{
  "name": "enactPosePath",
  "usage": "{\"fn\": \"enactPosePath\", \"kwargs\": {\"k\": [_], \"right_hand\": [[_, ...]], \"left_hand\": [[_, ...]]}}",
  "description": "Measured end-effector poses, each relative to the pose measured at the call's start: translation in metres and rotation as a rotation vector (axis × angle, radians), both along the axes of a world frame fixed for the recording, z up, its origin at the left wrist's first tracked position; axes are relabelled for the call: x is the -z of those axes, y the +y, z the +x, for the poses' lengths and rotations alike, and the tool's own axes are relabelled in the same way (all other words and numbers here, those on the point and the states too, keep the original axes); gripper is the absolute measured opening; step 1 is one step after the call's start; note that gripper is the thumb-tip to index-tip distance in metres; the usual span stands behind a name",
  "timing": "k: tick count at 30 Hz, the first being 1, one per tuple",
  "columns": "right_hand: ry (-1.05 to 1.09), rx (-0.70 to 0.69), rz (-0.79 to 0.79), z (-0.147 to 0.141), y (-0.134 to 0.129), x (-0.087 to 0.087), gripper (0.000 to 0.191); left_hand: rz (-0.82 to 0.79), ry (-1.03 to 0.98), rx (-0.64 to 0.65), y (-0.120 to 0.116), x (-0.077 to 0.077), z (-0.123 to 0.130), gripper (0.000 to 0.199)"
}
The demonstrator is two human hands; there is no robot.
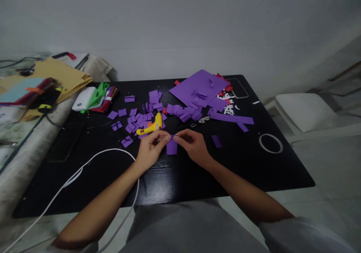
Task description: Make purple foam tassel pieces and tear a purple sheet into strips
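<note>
Between my hands, above the black table's near part, is a small purple foam-like sheet piece (172, 147). My left hand (152, 147) pinches its upper left corner between thumb and forefinger. At the upper right corner, my right hand (192, 144) has the same kind of pinch. A yellow glue gun (153, 125) lies just beyond my left hand. Many small purple pieces (134, 121), some folded, are scattered behind and left of it. One loose purple piece (217, 141) rests right of my right hand.
Scissors (200, 122) lie beyond my right hand, by a large purple sheet (194, 87) and white scraps (229, 108). A white cable (98, 153) loops across the table (254, 162) at left. Banded coloured sheets (101, 98) and a tape ring (271, 143) lie toward the sides.
</note>
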State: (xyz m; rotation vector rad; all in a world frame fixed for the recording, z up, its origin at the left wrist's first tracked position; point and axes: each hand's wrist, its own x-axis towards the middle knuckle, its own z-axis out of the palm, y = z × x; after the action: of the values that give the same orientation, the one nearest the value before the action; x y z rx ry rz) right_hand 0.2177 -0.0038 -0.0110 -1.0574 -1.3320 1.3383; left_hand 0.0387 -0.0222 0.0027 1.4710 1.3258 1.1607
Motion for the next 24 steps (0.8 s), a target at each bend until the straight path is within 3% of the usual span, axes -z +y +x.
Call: {"fn": "enactPosePath", "kwargs": {"k": [14,24], "right_hand": [[-0.027,-0.042,0.012,0.001,0.0009,0.0026,0.021],[-0.046,-0.052,0.015,0.0005,0.0006,0.0033,0.02]], "left_hand": [[0.07,0.127,0.124,0.002,0.0086,-0.0016,0.016],[0.047,0.103,0.081,0.003,0.0066,-0.0019,0.017]]}}
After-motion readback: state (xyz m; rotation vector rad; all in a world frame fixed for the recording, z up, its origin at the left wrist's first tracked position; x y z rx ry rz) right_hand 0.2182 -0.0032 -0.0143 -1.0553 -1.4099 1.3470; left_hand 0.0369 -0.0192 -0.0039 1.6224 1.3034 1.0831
